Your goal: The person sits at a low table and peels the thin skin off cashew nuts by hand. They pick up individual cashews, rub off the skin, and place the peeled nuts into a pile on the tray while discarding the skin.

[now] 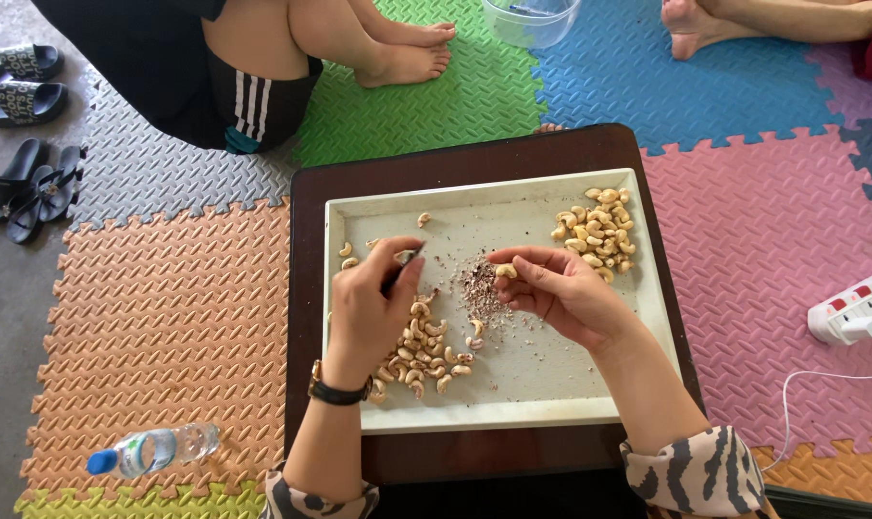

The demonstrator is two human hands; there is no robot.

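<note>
A pale rectangular tray [542,394] rests on a low dark brown table [306,288]. My left hand [369,308] grips a small dark blade-like tool [404,269] above a pile of unpeeled cashew nuts [419,351] in the tray's near left part. My right hand [561,288] pinches one cashew nut [506,271] between thumb and fingers over the tray's middle. Brown skin scraps [476,286] lie between my hands. A heap of peeled cashews [597,233] sits in the far right corner.
Coloured foam mats [167,308] cover the floor. A plastic water bottle [152,449] lies near left. A seated person's legs [292,48] are beyond the table, another person's foot [696,24] and a clear tub [532,19] farther back. A white power strip [854,312] lies right; sandals [23,82] left.
</note>
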